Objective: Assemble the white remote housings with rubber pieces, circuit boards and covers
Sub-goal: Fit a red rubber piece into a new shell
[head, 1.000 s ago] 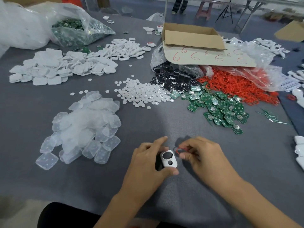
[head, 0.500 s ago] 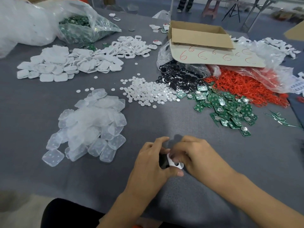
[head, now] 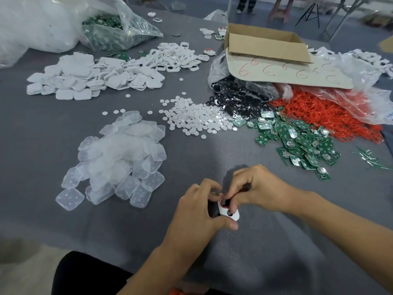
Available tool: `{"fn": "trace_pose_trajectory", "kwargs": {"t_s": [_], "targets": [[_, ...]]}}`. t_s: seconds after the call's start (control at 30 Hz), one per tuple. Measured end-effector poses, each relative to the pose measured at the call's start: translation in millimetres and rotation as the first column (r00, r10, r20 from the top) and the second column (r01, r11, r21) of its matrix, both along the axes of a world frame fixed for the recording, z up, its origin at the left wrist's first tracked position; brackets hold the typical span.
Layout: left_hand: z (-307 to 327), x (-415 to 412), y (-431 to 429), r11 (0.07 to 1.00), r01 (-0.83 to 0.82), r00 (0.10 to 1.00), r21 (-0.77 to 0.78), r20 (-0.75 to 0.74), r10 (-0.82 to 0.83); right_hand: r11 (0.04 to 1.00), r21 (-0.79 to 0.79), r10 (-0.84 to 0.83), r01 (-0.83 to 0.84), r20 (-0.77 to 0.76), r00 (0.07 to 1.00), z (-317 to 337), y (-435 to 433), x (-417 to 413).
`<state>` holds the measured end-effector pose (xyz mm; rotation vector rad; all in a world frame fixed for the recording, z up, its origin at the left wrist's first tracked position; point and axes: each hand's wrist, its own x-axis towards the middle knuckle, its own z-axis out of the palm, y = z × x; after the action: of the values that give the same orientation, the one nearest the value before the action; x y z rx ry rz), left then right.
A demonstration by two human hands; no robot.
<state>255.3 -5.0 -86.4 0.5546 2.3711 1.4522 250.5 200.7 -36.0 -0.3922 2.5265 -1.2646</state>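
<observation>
- I am watching the white remote housing (head: 231,214) sitting just above the grey table (head: 287,248), near its front edge, tilted and caught between both hands.
- The left hand (head: 195,213) is gripping the housing: thumb curling under its near edge, fingers curling over the far side.
- The right hand (head: 259,188) is pinching a red rubber ring (head: 222,201) against the housing's upper opening, fingers curled; how far the ring is seated I cannot tell.
- I am seeing a heap of translucent covers (head: 119,162) lying to the left of the hands.
- Farther back, small white discs (head: 197,120) are spreading beside black oval pieces (head: 238,101) that are spilling from a clear bag.
- Green circuit boards (head: 297,141) are lying to the right, touching a pile of red rubber pieces (head: 331,116).
- White housings (head: 95,75) and white frames (head: 176,56) are piling up at the far left.
- An open cardboard box (head: 265,43) is resting behind the black pieces.
</observation>
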Motion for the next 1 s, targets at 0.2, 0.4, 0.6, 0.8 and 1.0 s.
{"fn": "trace_pose_trajectory", "kwargs": {"t_s": [0.2,0.4,0.6,0.8,1.0], "targets": [[2.9,-0.3,-0.8,1.0,0.002,1.0,-0.014,-0.016,-0.002,0.998,-0.003,0.061,-0.062,0.195,0.979,3.0,-0.5,-19.0],[5.5,0.2,0.8,1.0,-0.017,0.999,-0.017,-0.029,0.016,0.953,0.261,0.051,-0.15,0.353,0.934,14.7,-13.4,-39.4],[4.9,1.1,0.9,1.0,-0.018,0.998,-0.013,-0.057,0.017,0.827,0.553,-0.124,-0.098,0.349,0.929,17.2,-30.6,-45.2],[5.5,5.3,0.5,1.0,-0.011,0.994,-0.018,-0.105,0.009,0.853,0.464,-0.315,0.238,0.095,0.944,21.2,-29.7,1.0],[11.9,11.1,-0.7,0.986,0.01,0.979,0.164,-0.202,0.024,0.76,0.005,-0.65,0.65,0.017,0.76,4.1,-53.0,67.8]]}}
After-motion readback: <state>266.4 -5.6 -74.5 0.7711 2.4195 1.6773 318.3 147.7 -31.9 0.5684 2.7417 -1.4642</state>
